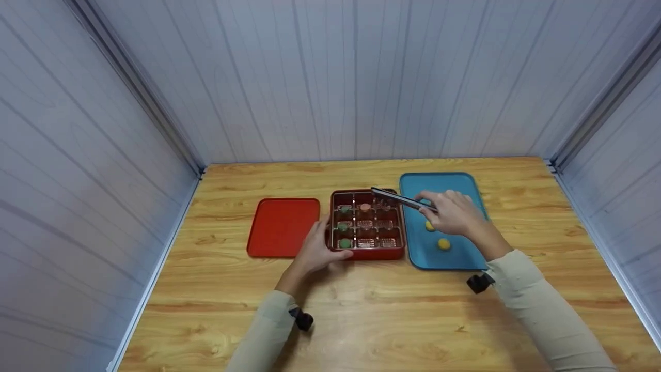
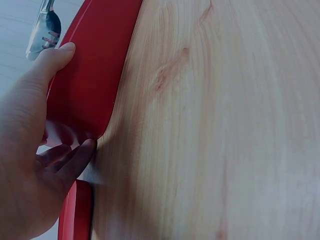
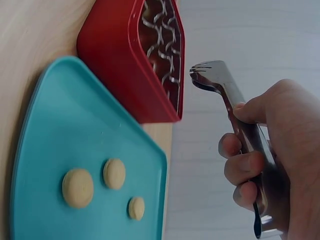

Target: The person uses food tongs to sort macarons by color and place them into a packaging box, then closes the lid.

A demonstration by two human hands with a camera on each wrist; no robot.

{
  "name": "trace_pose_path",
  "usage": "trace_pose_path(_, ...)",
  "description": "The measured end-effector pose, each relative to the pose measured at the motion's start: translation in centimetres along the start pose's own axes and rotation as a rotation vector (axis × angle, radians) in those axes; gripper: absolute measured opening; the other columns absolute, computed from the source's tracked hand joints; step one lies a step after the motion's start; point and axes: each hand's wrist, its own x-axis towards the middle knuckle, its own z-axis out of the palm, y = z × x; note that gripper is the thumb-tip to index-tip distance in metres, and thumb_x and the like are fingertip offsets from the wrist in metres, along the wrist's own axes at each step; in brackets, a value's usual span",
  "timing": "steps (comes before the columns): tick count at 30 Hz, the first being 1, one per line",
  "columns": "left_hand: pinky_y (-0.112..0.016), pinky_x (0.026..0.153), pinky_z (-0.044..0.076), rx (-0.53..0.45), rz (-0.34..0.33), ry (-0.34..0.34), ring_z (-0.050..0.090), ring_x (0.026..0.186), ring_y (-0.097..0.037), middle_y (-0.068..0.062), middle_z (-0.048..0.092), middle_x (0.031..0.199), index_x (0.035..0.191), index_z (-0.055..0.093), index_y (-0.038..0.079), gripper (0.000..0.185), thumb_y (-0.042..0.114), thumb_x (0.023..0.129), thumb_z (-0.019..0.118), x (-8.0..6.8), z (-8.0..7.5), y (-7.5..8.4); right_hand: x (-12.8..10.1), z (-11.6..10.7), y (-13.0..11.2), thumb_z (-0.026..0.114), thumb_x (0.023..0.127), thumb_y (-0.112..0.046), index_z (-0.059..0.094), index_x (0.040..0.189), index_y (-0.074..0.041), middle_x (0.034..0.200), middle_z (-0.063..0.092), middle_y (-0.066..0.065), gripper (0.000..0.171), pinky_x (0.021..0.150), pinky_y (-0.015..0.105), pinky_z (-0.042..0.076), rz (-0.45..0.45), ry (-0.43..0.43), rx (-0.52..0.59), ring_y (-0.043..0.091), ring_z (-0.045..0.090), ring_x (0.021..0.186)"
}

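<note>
A red box (image 1: 367, 252) with a grid of compartments sits mid-table; green cakes (image 1: 344, 226) fill its left column and a pink one (image 1: 365, 207) lies at the back. My left hand (image 1: 317, 250) grips the box's front-left corner, thumb on the wall (image 2: 95, 75). My right hand (image 1: 449, 214) holds metal tongs (image 1: 400, 199); their tips (image 3: 207, 70) hover over the box's back right part with nothing between them. Below the hand, yellow cakes (image 3: 77, 187) lie on a blue tray (image 1: 444, 183).
The red lid (image 1: 283, 227) lies flat just left of the box. White panel walls close in the wooden table (image 1: 361, 310) on three sides. Bare wood stretches in front of the box and tray.
</note>
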Motion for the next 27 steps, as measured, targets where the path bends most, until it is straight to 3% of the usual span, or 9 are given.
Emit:
trace_pose_path(2,-0.069,0.120,0.053,-0.016,-0.011,-0.006,0.062,0.140,-0.046,-0.026,0.057,0.156,0.175,0.033,0.002,0.132,0.066,0.079,0.097,-0.1,-0.2,0.4,0.1,0.2,-0.5,0.063,0.115,-0.024,0.074,0.141,-0.012,0.058,0.050,-0.003,0.031,0.049,0.027,0.019,-0.009,0.000,0.002,0.011,0.029,0.050)
trace_pose_path(10,-0.073,0.126,0.046,0.004,-0.042,-0.015,0.057,0.151,-0.050,-0.025,0.052,0.167,0.178,0.028,0.008,0.140,0.072,0.075,0.097,0.1,0.3,-0.8,0.4,1.2,-1.8,0.065,0.114,-0.023,0.075,0.139,-0.013,0.057,0.043,-0.005,0.029,0.050,0.026,0.015,-0.057,0.013,-0.007,0.010,0.029,0.049)
trace_pose_path(17,-0.068,0.119,0.053,0.043,0.026,0.017,0.062,0.142,-0.046,-0.025,0.057,0.158,0.175,0.034,0.005,0.133,0.075,0.079,0.092,0.1,0.2,-0.6,0.5,2.5,-2.1,0.066,0.113,-0.023,0.076,0.142,-0.014,0.055,0.038,-0.007,0.032,0.049,0.026,0.016,-0.061,0.033,-0.001,0.009,0.026,0.048)
trace_pose_path(22,-0.070,0.120,0.052,0.013,0.011,0.007,0.061,0.142,-0.047,-0.025,0.057,0.158,0.176,0.033,0.005,0.133,0.070,0.079,0.096,-0.1,-0.1,0.0,0.5,3.4,-2.2,0.067,0.112,-0.024,0.076,0.141,-0.014,0.055,0.031,-0.009,0.031,0.049,0.027,0.016,-0.048,0.023,-0.010,0.010,0.022,0.049)
trace_pose_path(27,-0.067,0.122,0.051,0.026,-0.019,0.002,0.061,0.144,-0.041,-0.020,0.057,0.159,0.176,0.033,0.008,0.136,0.076,0.076,0.094,0.0,0.2,-0.5,0.3,4.0,-2.3,0.067,0.112,-0.023,0.075,0.141,-0.014,0.055,0.030,-0.009,0.032,0.048,0.027,0.017,-0.035,0.008,0.006,0.010,0.023,0.049)
